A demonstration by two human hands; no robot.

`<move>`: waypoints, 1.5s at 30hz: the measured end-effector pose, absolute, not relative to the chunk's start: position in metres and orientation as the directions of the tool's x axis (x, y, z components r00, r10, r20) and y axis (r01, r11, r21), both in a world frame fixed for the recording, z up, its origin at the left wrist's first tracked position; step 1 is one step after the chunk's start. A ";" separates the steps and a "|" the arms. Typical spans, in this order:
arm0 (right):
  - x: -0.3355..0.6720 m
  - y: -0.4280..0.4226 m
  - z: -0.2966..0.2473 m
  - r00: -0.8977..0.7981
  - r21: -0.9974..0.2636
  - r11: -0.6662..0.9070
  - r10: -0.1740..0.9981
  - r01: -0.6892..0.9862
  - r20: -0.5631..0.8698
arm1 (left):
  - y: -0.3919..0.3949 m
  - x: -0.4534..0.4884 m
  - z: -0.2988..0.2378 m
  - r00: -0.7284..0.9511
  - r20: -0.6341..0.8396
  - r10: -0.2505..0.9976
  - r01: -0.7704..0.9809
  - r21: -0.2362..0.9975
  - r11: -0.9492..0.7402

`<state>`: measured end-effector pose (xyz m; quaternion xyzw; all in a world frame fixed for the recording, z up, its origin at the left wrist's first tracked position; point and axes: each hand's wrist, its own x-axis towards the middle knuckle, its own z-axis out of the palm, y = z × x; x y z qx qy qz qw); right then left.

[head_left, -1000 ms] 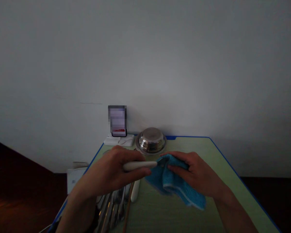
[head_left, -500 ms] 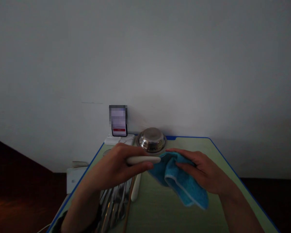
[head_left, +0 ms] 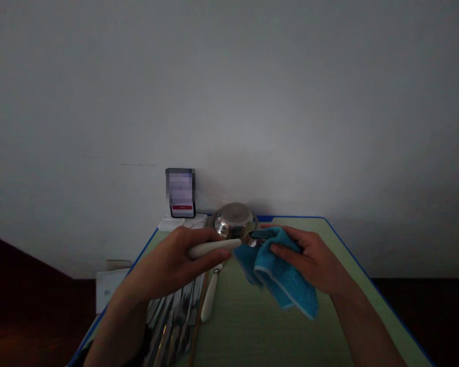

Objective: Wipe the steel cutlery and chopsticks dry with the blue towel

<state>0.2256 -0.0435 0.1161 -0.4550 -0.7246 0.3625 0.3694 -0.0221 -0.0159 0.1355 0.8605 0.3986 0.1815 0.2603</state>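
My left hand (head_left: 193, 262) is closed round the thick white handle of a utensil (head_left: 214, 247), held level above the table. Its dark metal end points right and is partly covered by a blue cloth (head_left: 286, 280), so I cannot tell its exact kind. Pinched in my right hand (head_left: 309, 257), the cloth wraps that metal end and hangs down in folds. Just behind both hands, an upturned steel bowl (head_left: 235, 216) rests at the back of the table. Below my left hand lies another white-handled utensil (head_left: 209, 300).
Several metal pieces of cutlery (head_left: 174, 321) lie side by side at the table's left, beside a brown stick (head_left: 197, 321). A phone (head_left: 181, 193) stands on a white base (head_left: 181, 223) against the wall. The green tabletop (head_left: 248, 331) has a blue edge.
The cloth has slid right along the utensil, baring some of the metal beyond the handle. Both hands sit slightly further left and higher in the view, which has shifted a little too.
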 end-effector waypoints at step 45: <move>0.200 -0.059 0.123 -0.288 -0.786 0.326 0.937 0.526 0.196 | -0.029 0.012 0.135 0.675 0.165 0.719 0.610 0.424 -0.669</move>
